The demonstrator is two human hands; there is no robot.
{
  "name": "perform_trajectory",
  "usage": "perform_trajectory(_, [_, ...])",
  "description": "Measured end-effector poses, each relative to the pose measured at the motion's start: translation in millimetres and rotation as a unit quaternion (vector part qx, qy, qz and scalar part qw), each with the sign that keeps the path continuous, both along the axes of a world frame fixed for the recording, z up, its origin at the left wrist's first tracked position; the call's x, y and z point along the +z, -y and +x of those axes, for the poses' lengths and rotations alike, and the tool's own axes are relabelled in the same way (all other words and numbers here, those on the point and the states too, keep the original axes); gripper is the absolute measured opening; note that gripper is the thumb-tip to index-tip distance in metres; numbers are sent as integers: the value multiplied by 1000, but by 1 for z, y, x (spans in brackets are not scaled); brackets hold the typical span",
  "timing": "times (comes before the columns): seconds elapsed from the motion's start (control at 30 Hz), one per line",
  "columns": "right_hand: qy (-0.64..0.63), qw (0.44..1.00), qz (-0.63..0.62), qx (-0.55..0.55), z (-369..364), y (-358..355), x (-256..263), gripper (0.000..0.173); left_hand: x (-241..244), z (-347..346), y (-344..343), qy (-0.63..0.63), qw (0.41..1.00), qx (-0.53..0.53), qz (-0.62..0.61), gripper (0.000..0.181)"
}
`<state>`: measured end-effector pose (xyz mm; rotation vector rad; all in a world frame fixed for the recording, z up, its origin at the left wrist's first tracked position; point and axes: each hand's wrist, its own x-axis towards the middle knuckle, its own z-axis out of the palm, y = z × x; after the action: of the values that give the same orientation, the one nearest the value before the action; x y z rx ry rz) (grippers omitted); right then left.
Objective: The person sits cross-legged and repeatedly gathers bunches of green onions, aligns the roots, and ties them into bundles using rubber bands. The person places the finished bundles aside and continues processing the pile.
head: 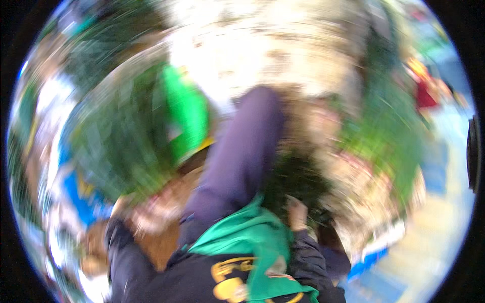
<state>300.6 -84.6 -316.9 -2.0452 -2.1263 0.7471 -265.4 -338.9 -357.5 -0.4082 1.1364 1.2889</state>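
The whole view is streaked with motion blur. My left hand (120, 206) is at the base of a large bundle of long green-leaved vegetables (125, 132), probably scallions, with pale pinkish root ends. Whether its fingers grip the bundle is not clear. Close to my right thigh, my right hand (297, 213) is low over dark green leafy scraps (297, 178). I cannot make out anything in its fingers. My purple-trousered leg (242, 147) reaches forward between the two hands.
Beside the left bundle is a bright green plastic object (187, 113). More long greens (390, 151) with pale root ends lie on the right. Blue and beige paving (428, 227) runs along the right. A red item (426, 92) is blurred at the upper right.
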Motion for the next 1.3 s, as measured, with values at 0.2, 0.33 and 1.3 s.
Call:
perform_trajectory(0.2, [-104,975,177,-88,-22,-37,92,45,-50,-85,45,-694,651,-75,-298,74])
perform_trajectory(0.33, [-73,954,219,-190,-4,-69,129,52,105,-11,-152,-636,767,-49,63,61])
perform_trajectory(1.3, [-299,913,153,-231,-55,-55,147,46,146,362,-370,-46,866,-432,247,26])
